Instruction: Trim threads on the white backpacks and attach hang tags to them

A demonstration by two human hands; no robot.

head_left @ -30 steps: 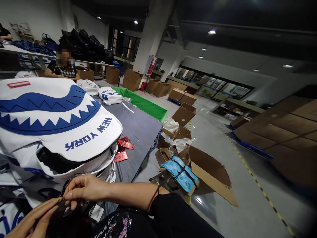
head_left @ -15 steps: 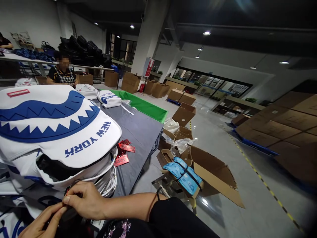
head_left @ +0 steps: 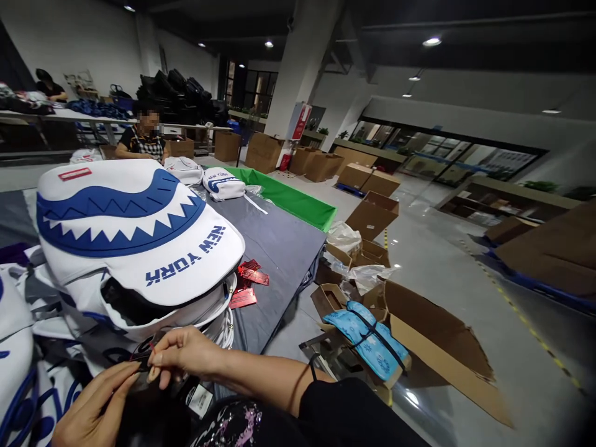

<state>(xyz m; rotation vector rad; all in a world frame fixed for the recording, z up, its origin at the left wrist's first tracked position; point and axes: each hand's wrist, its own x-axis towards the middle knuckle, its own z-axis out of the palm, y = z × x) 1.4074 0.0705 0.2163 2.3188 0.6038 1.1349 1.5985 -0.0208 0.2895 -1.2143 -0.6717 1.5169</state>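
My left hand [head_left: 100, 403] is at the lower left, its thumb and fingers pinched on a thin dark piece too small to name. Close beside it, my right hand [head_left: 189, 357] pinches a thin red-and-dark strand. Just beyond both hands lies a stack of white bags, the top white bag [head_left: 186, 273] showing a blue zigzag pattern and NEW YORK lettering. Red tags [head_left: 244, 298] lie on the grey-covered table [head_left: 288, 248] to its right. A white label [head_left: 200, 400] shows below my right hand.
More white bags [head_left: 13, 323] are piled at the left. Beyond the table stand a green bin [head_left: 293, 205] and a seated person [head_left: 144, 139]. At the right are an open carton [head_left: 433, 335] and a blue patterned cushion [head_left: 367, 341] on a stool.
The view has shifted left, so things appear farther right. My hands, together before, are now slightly apart, with a red strand showing by my right fingers.
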